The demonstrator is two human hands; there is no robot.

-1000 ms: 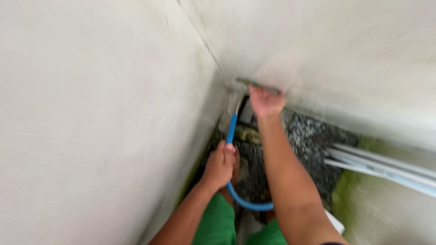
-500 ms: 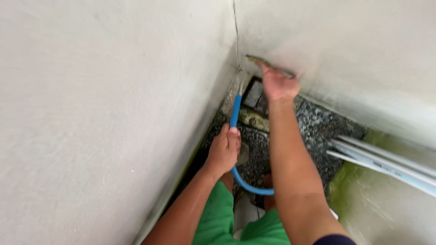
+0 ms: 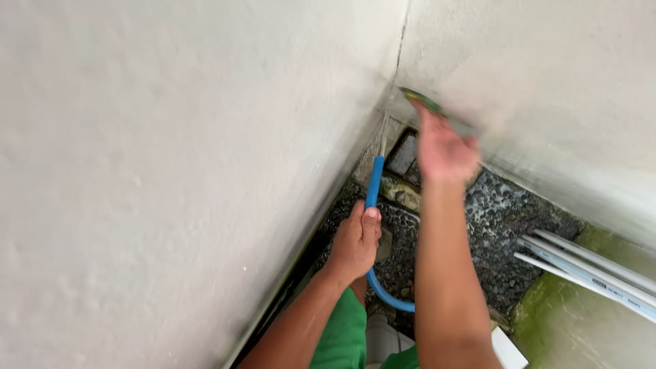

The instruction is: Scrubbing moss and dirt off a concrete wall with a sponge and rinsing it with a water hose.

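My left hand (image 3: 355, 240) is closed around a blue hose (image 3: 374, 183), whose free end points up toward the corner where two white walls meet. The hose loops down and back behind my wrist. My right hand (image 3: 443, 147) is raised against the right wall and presses a flat greenish scrubbing pad (image 3: 422, 100) onto it, close to the corner. That hand is blurred by motion. Both forearms reach up from the bottom of the view, over green clothing.
The white left wall (image 3: 171, 171) fills most of the view; the right wall (image 3: 547, 82) meets it at a corner. Below lies dark wet pebbled ground (image 3: 499, 225) with a drain opening (image 3: 404, 154). Several white pipes (image 3: 594, 270) run along a green-stained ledge at the right.
My right hand with the pad has slid up and along the right wall near the corner. My left hand keeps hold of the blue hose, and the view has shifted.
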